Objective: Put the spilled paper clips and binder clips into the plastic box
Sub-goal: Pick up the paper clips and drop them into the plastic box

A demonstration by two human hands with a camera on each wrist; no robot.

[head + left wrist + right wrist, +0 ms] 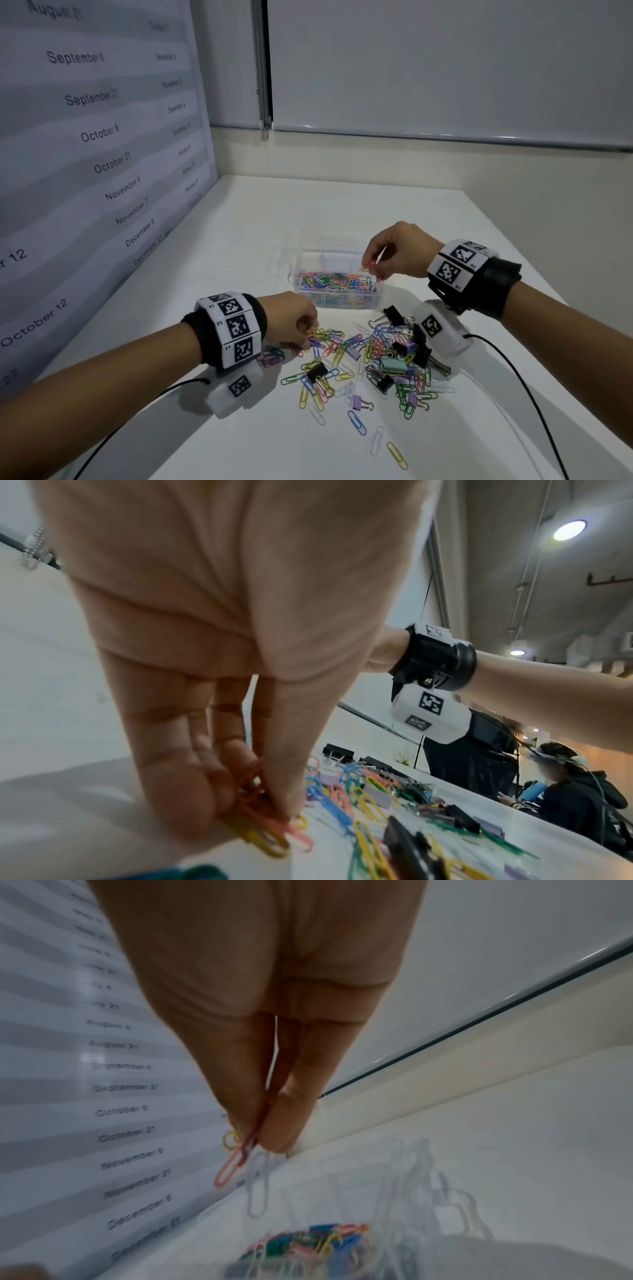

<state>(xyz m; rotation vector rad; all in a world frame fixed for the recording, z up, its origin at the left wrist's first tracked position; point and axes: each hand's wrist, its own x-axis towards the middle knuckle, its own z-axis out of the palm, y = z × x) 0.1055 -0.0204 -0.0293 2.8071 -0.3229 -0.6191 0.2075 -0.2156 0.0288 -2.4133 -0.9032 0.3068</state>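
A clear plastic box (310,255) half full of coloured paper clips stands on the white table (246,219). My right hand (371,265) hovers over the box's right end and pinches a few paper clips (236,1158) that dangle from its fingertips. In front of the box lies a spill of paper clips and binder clips (373,356). My left hand (308,334) is at the spill's left edge, where its fingers pinch a bunch of orange and yellow paper clips (263,818) on the table.
A wall chart with dates (96,137) stands along the table's left side. Black cables (534,404) trail from both wristbands across the table. Another person (575,785) sits beyond the table's right side, seen in the left wrist view.
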